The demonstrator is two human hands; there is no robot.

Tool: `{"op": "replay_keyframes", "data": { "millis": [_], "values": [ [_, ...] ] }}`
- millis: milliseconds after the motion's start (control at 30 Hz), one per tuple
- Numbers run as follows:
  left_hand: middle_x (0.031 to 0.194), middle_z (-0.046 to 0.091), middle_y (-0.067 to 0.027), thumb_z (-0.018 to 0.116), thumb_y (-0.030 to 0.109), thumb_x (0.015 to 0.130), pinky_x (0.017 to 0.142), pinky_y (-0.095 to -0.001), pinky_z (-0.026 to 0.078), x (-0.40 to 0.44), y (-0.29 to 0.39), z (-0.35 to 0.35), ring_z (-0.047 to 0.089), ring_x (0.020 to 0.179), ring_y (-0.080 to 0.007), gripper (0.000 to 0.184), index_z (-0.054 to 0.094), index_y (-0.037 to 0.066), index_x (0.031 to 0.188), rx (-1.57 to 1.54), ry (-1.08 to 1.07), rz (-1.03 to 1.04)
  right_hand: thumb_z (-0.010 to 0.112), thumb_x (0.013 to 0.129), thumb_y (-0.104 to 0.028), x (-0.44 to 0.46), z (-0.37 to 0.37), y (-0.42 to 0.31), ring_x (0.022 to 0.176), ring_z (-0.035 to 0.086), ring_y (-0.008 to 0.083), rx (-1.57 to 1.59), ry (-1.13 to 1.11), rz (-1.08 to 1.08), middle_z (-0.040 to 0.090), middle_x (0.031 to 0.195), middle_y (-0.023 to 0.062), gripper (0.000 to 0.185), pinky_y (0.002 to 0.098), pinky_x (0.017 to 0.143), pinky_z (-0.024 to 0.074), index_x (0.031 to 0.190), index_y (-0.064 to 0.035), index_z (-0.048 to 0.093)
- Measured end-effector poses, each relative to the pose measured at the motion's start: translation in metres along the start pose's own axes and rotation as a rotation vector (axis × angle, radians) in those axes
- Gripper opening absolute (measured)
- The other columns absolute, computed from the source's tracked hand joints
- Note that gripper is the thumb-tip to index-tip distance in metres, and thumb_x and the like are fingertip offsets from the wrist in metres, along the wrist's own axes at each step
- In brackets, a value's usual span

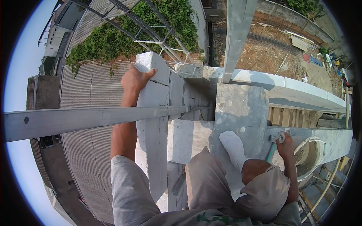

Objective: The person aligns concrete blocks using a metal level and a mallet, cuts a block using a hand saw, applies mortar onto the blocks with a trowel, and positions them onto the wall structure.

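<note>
My left hand (135,79) lies over the end of a white lightweight block (158,69) at the top of the narrow block wall (151,132). Its thumb is spread across the block's top and the other fingers go over the far left side, partly hidden. Low on the right, my right hand (285,146) is closed at a small tool (270,153) with a green strip and a greyish end; its kind is unclear. Beside that hand stands a round bucket (325,145) holding grey mortar (306,156).
A long grey beam (86,119) crosses over my left forearm, and an upright one (238,41) rises ahead. My socked foot (232,148) rests on a grey board (241,109). Steel rebar framing (162,37) stands ahead; a corrugated roof (90,162) lies below left, bare ground (264,52) below right.
</note>
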State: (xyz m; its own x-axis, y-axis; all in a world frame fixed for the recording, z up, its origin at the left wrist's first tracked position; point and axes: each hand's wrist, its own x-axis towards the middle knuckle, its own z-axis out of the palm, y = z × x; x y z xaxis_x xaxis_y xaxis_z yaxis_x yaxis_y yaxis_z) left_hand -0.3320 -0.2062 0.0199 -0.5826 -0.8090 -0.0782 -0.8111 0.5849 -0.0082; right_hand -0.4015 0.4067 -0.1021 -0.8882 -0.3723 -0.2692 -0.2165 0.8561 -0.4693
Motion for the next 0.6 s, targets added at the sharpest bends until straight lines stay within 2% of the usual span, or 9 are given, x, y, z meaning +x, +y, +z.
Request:
{"op": "replay_keyframes", "data": {
  "millis": [133, 233, 333, 600],
  "values": [
    [0.099, 0.066, -0.0252, 0.072, 0.070, 0.061, 0.081, -0.0450, 0.051, 0.005, -0.006, -0.001, 0.066, 0.094, -0.0383, 0.095, 0.052, -0.006, 0.113, -0.029, -0.034, 0.028, 0.070, 0.076, -0.012, 0.001, 0.002, -0.005, 0.097, 0.059, 0.0440, -0.021, 0.012, -0.044, 0.061, 0.102, 0.0266, 0.032, 0.0463, 0.085, 0.0474, 0.103, 0.0015, 0.061],
    [0.100, 0.066, -0.0254, 0.072, 0.070, 0.061, 0.082, -0.0449, 0.051, 0.009, -0.015, 0.003, 0.065, 0.095, -0.0385, 0.095, 0.051, -0.006, 0.114, -0.084, -0.018, 0.085, 0.069, 0.077, -0.014, 0.002, 0.003, -0.019, 0.099, 0.058, 0.0429, -0.048, -0.014, 0.069, 0.061, 0.104, 0.0258, 0.033, 0.0454, 0.087, 0.0473, 0.105, 0.0012, 0.061],
    [0.100, 0.066, -0.0259, 0.072, 0.070, 0.061, 0.082, -0.0447, 0.051, 0.010, -0.016, 0.005, 0.065, 0.095, -0.0380, 0.095, 0.052, -0.006, 0.113, -0.090, -0.013, 0.104, 0.069, 0.077, -0.017, 0.006, 0.006, -0.016, 0.102, 0.058, 0.0421, -0.002, -0.041, 0.008, 0.061, 0.106, 0.0252, 0.035, 0.0449, 0.090, 0.0465, 0.106, 0.0010, 0.061],
    [0.097, 0.066, -0.0250, 0.071, 0.070, 0.062, 0.080, -0.0448, 0.051, 0.010, -0.016, 0.007, 0.066, 0.092, -0.0376, 0.089, 0.055, -0.005, 0.107, -0.079, 0.003, 0.093, 0.070, 0.077, -0.018, 0.006, 0.007, 0.003, 0.110, 0.054, 0.0453, -0.061, -0.029, 0.050, 0.060, 0.112, 0.0287, 0.039, 0.0460, 0.097, 0.0425, 0.109, 0.0032, 0.060]
  ]
}}
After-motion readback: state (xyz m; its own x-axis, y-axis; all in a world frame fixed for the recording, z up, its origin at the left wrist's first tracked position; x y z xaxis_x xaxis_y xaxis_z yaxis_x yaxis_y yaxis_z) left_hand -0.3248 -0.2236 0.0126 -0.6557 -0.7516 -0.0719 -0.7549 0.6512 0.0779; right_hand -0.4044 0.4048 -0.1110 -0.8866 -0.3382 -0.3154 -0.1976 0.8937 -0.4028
